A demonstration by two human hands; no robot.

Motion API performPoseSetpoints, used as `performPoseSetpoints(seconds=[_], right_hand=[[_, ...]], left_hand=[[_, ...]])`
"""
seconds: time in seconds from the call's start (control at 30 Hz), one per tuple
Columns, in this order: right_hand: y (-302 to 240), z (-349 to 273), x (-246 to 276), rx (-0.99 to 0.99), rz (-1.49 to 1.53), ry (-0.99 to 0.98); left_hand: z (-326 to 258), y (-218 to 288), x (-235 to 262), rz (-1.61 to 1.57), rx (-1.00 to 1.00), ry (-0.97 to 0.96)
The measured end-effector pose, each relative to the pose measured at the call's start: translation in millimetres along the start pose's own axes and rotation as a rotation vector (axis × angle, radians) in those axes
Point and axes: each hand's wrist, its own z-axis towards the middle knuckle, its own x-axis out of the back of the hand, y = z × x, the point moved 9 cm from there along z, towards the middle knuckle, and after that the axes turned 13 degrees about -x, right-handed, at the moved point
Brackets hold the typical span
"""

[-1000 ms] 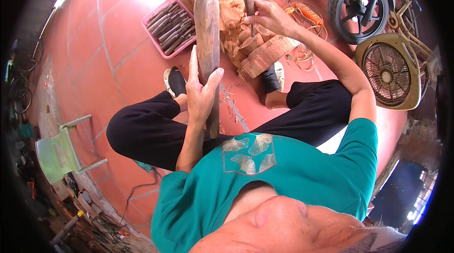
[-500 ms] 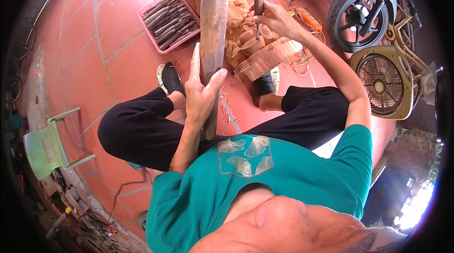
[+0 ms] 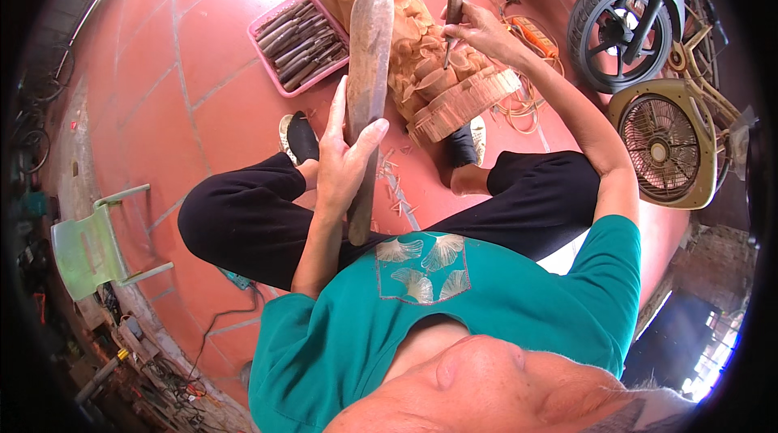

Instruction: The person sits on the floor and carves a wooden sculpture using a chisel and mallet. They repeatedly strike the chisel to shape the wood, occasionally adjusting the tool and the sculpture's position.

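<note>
My left hand is closed round a long, flat wooden mallet, its thumb across the near part and its fingers partly hidden behind. The mallet's broad end points away from me, over the left side of a carved wooden figure. My right hand grips a carving chisel by its dark wooden handle. The chisel's thin blade points down at the rounded carved shapes near the figure's base. Mallet and chisel are apart. The figure lies on the floor with its flat base toward me.
A pink basket full of chisels stands left of the carving. Wood chips lie on the red tiles between my feet. An orange power strip with cables, a motorbike wheel and a box fan are at right, a green chair at left.
The whole view has shifted slightly, so the floor things appear a little further right. The chisel leans a bit more. Both hands keep their holds.
</note>
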Motion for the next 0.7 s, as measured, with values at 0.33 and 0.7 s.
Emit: performPoseSetpoints(seconds=[0.33, 0.7], right_hand=[[-14, -1, -6, 0.051, -0.077, -0.028], [-16, 1, -7, 0.043, -0.143, -0.077]], left_hand=[[21, 81, 3, 0.048, 0.145, -0.223], [137, 125, -33, 0.509, -0.009, -0.441]])
